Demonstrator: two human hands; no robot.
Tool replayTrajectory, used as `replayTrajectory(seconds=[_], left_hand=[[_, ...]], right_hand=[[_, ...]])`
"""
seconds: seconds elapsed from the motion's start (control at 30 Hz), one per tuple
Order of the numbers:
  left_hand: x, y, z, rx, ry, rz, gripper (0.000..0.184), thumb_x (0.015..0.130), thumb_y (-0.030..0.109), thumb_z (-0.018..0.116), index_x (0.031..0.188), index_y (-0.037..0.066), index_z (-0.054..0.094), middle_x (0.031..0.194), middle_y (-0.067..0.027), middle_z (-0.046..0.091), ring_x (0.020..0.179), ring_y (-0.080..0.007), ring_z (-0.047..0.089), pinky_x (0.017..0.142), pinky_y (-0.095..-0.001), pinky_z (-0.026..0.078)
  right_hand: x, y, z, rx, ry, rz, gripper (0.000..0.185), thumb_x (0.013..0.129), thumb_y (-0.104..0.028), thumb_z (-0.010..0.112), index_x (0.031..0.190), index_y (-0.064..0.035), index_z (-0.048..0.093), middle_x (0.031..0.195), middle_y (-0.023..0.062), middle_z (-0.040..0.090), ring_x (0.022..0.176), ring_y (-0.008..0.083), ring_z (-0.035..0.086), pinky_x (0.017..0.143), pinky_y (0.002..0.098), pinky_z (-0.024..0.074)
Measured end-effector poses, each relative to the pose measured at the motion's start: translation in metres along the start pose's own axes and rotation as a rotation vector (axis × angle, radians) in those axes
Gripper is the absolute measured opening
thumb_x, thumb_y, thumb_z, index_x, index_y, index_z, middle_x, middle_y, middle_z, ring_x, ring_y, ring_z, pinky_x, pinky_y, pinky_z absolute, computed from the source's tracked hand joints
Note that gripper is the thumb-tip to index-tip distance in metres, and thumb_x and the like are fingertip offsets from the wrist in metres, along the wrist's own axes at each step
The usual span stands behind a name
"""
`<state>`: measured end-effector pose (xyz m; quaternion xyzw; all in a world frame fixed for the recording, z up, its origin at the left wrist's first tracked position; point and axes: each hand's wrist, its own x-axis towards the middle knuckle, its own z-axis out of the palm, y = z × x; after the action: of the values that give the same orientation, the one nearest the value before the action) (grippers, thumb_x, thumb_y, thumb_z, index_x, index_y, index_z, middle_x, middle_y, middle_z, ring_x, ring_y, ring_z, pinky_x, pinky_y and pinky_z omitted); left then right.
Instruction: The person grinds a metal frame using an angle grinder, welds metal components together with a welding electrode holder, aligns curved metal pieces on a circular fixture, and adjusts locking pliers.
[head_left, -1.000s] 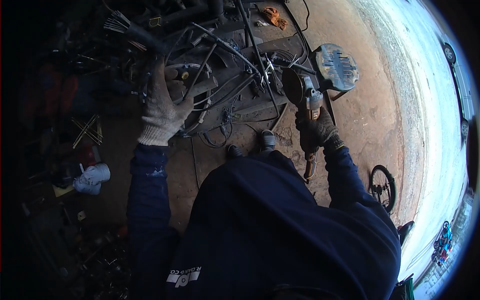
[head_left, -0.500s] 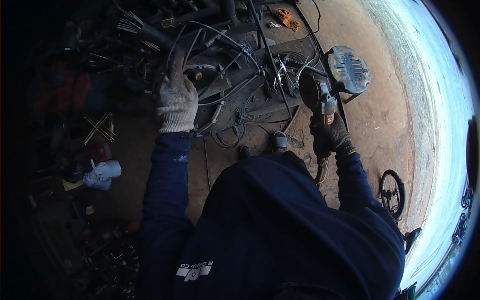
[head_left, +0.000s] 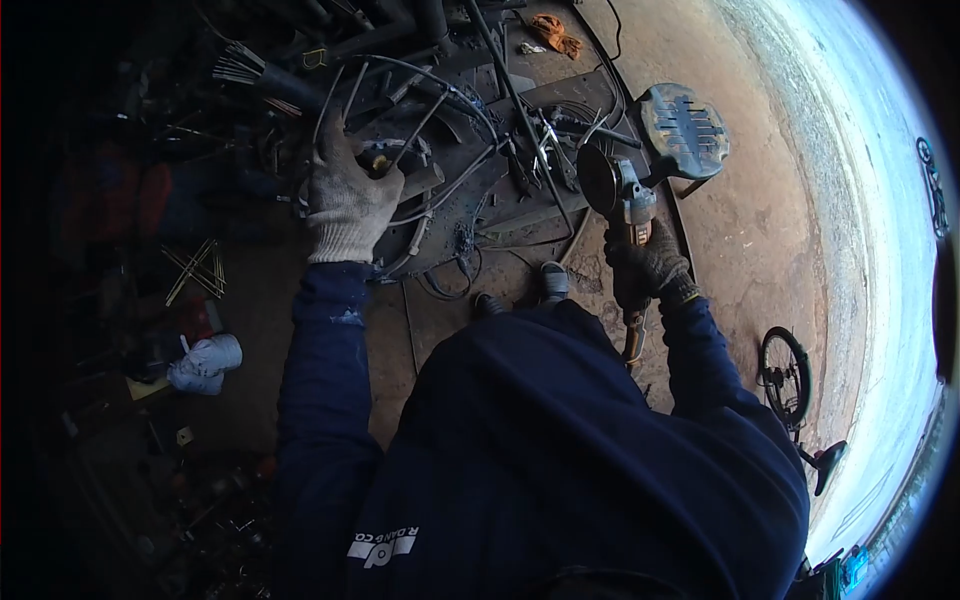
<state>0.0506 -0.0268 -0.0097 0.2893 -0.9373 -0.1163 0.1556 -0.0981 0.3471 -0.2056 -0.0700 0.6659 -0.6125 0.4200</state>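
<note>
My left hand (head_left: pixel 352 208), in a pale knitted glove, is at the left end of a dark metal work surface (head_left: pixel 525 205). Its thumb and index finger are spread, beside a curved rod frame (head_left: pixel 440 75) and a short metal tube (head_left: pixel 425 180); the other fingers are partly hidden. My right hand (head_left: pixel 648 262), in a dark glove, is closed round the body of an angle grinder (head_left: pixel 638 215). The grinder's disc (head_left: pixel 598 180) points away from me, near the right side of the metal surface, and does not touch anything that I can see.
Pliers-like tools (head_left: pixel 545 145) and cables lie on the metal surface. To its right stands a slotted metal stool (head_left: pixel 687 132). An orange cloth (head_left: pixel 556 36) lies at the back. Rods (head_left: pixel 195 270) and a pale cap-like thing (head_left: pixel 206 363) are at left, a bicycle wheel (head_left: pixel 785 376) at right.
My left thumb has moved out from the index finger. The grinder in my right hand appears slightly further left, mostly along with a shift of the whole view.
</note>
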Motion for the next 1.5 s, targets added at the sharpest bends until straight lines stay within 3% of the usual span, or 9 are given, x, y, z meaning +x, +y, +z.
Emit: replayTrajectory(seconds=[0.07,0.27,0.37,0.47,0.57,0.97,1.2,1.4,1.5], left_hand=[[-0.004,0.005,0.002,-0.107,0.064,0.090,0.088,0.074,0.009,0.076,0.151,0.004,0.032,0.111,-0.0186,0.058,0.084,-0.0275,0.066,0.075,-0.0410,0.058],[0.012,0.011,0.011,-0.047,-0.040,0.028,0.084,0.074,0.009,0.074,0.149,0.005,0.036,0.108,-0.0168,0.058,0.083,-0.0248,0.066,0.075,-0.0381,0.057],[0.016,0.013,0.009,-0.054,-0.085,-0.014,0.084,0.074,0.010,0.074,0.149,0.005,0.037,0.109,-0.0173,0.058,0.083,-0.0263,0.066,0.078,-0.0403,0.057],[0.020,0.009,0.013,-0.030,-0.061,0.005,0.084,0.074,0.011,0.074,0.149,0.005,0.037,0.109,-0.0172,0.059,0.082,-0.0263,0.066,0.079,-0.0407,0.057],[0.021,0.000,0.020,-0.009,-0.036,0.028,0.085,0.074,0.011,0.075,0.149,0.005,0.036,0.107,-0.0166,0.058,0.082,-0.0256,0.066,0.078,-0.0397,0.057],[0.017,0.017,0.008,-0.047,0.008,0.207,0.086,0.074,0.001,0.069,0.152,0.006,0.033,0.112,-0.0185,0.054,0.076,-0.0220,0.062,0.070,-0.0347,0.056],[0.042,0.022,-0.002,-0.100,-0.072,0.158,0.088,0.073,0.001,0.070,0.153,0.008,0.032,0.109,-0.0172,0.054,0.078,-0.0210,0.062,0.072,-0.0347,0.057],[0.053,0.025,0.003,-0.139,-0.177,0.138,0.089,0.073,0.004,0.073,0.153,0.010,0.033,0.106,-0.0161,0.055,0.078,-0.0217,0.063,0.072,-0.0356,0.057],[0.055,0.023,-0.001,0.045,-0.094,0.305,0.090,0.073,0.005,0.073,0.154,0.011,0.033,0.103,-0.0160,0.056,0.080,-0.0222,0.062,0.072,-0.0356,0.057]], right_hand=[[0.000,0.002,0.000,-0.017,0.000,0.010,0.053,0.075,-0.013,0.084,0.121,-0.0047,0.059,0.105,0.0072,0.069,0.092,0.0189,0.068,0.082,0.0362,0.0571],[-0.004,-0.006,0.008,0.027,-0.020,-0.003,0.054,0.073,-0.013,0.085,0.121,-0.0048,0.060,0.106,0.0071,0.070,0.092,0.0190,0.068,0.082,0.0361,0.0568],[-0.002,-0.002,0.009,0.000,-0.038,-0.034,0.054,0.076,-0.004,0.082,0.124,-0.0033,0.058,0.103,0.0074,0.069,0.090,0.0195,0.069,0.081,0.0371,0.0591],[-0.002,-0.009,0.016,-0.051,-0.053,0.009,0.052,0.076,-0.005,0.081,0.123,-0.0034,0.058,0.103,0.0073,0.069,0.090,0.0192,0.069,0.081,0.0364,0.0585],[0.006,-0.011,0.020,-0.150,-0.113,-0.031,0.056,0.074,-0.020,0.083,0.120,-0.0035,0.058,0.101,0.0079,0.070,0.090,0.0198,0.067,0.081,0.0354,0.0555],[0.030,-0.026,0.022,-0.120,-0.250,-0.113,0.052,0.074,-0.018,0.084,0.118,-0.0050,0.062,0.100,0.0051,0.069,0.093,0.0168,0.067,0.084,0.0338,0.0553],[0.034,-0.008,0.018,0.012,-0.269,-0.087,0.055,0.073,-0.020,0.085,0.120,-0.0058,0.060,0.104,0.0036,0.069,0.092,0.0171,0.066,0.083,0.0350,0.0544],[0.017,-0.022,0.016,-0.091,-0.196,-0.045,0.060,0.073,-0.017,0.086,0.124,-0.0057,0.058,0.107,0.0054,0.068,0.095,0.0174,0.066,0.084,0.0343,0.0547],[0.018,-0.007,0.015,0.011,-0.220,-0.027,0.061,0.072,-0.017,0.087,0.124,-0.0055,0.058,0.107,0.0058,0.069,0.096,0.0181,0.067,0.085,0.0353,0.0553]])
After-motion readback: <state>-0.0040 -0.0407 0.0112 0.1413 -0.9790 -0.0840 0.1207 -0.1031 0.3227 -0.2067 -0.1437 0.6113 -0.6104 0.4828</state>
